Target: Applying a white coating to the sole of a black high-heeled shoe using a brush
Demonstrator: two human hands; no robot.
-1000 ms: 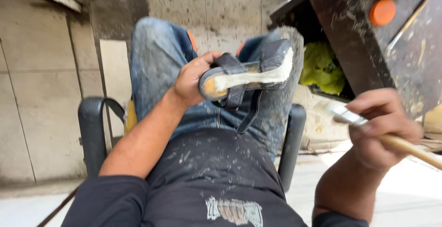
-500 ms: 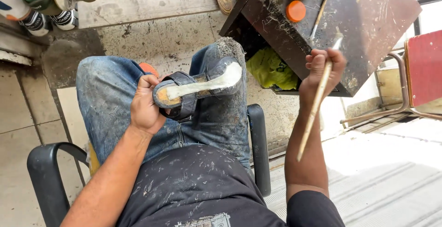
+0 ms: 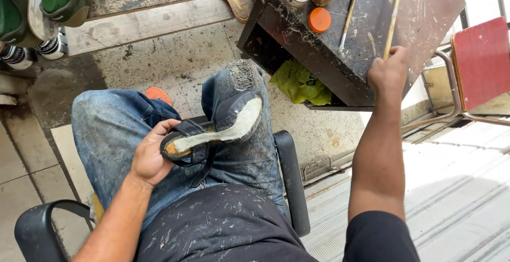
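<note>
Over the lap, left hand [image 3: 151,158] grips a sandal [image 3: 212,134]; right hand [image 3: 388,73] pinches a brush [image 3: 393,15].

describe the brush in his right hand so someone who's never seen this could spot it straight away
Start at the dark, glue-streaked table at upper right. The right hand is raised over its near edge, gripping a thin pale wooden brush that points up and away. A second stick lies loose on the tabletop beside the orange lid; only this one is held.
</note>
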